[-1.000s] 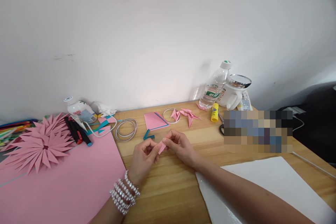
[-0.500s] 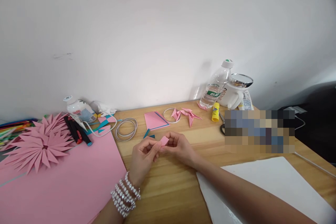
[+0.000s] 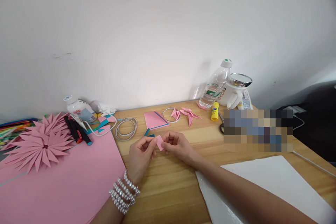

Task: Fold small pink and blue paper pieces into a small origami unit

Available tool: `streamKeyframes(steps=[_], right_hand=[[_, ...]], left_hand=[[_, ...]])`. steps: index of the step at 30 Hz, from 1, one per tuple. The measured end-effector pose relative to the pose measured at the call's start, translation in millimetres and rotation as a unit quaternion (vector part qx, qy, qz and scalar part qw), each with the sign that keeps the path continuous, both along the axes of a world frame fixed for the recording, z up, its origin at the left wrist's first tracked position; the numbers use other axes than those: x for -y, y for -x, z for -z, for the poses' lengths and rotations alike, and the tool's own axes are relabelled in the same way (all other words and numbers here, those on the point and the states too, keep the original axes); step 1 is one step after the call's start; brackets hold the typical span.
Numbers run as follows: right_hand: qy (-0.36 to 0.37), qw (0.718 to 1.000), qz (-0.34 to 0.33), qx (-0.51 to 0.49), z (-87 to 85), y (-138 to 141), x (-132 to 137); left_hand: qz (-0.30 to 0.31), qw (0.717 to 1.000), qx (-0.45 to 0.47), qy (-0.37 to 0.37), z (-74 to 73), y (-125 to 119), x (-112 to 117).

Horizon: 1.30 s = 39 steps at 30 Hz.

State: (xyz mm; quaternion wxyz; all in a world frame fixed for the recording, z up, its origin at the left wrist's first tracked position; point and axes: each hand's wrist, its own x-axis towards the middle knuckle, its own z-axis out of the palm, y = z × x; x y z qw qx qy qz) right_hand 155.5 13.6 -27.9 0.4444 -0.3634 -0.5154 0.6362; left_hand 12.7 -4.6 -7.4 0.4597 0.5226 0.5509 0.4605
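A small piece of pink paper [image 3: 160, 142] is pinched between my two hands above the wooden table. My left hand [image 3: 141, 148], with beaded bracelets at the wrist, grips its left edge between thumb and fingers. On the other side, my right hand [image 3: 176, 145] holds the right edge with closed fingertips. Just beyond the hands lie a dark blue paper scrap [image 3: 148, 133] and a stack of pink paper squares [image 3: 154, 120]. Folded pink paper shapes [image 3: 190, 116] rest further back.
Pink spiky paper flowers [image 3: 43, 147] and markers [image 3: 76, 129] sit on a large pink sheet [image 3: 78, 185] at left. A coiled cable [image 3: 126, 129] lies behind. To the right stand a water bottle [image 3: 213, 89], a glue stick [image 3: 215, 112] and a mug [image 3: 231, 94]; a white sheet [image 3: 262, 182] lies nearer.
The pink paper has shifted slightly left and turned more upright between my fingers. My hands have moved a little apart.
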Motion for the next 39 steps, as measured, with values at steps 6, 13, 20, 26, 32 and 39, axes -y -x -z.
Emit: streamKeyframes(steps=[6, 13, 20, 26, 32, 39], right_hand=[[-0.016, 0.999, -0.016, 0.023, 0.1, 0.0, 2.2], [-0.019, 0.999, -0.042, 0.020, -2.9, 1.8, 5.5], [-0.036, 0.997, -0.041, 0.058, 0.8, -0.4, 5.1], [-0.034, 0.998, -0.030, 0.050, -1.1, -0.2, 5.3], [-0.025, 0.999, 0.000, 0.024, 1.7, 0.4, 3.7], [-0.040, 0.998, -0.026, -0.041, 8.0, 1.9, 4.8]], left_hand=[[0.007, 1.000, 0.024, 0.016, -3.1, -2.7, 0.9], [0.032, 0.999, 0.026, 0.000, -4.0, -3.3, 3.0], [0.039, 0.998, 0.040, -0.042, -1.0, 1.6, 2.5], [0.031, 0.998, 0.044, -0.042, 2.0, -0.9, 2.2], [0.012, 0.999, 0.046, 0.003, 3.4, -1.9, -0.4], [-0.017, 0.996, 0.090, 0.010, 5.9, 0.4, -2.9]])
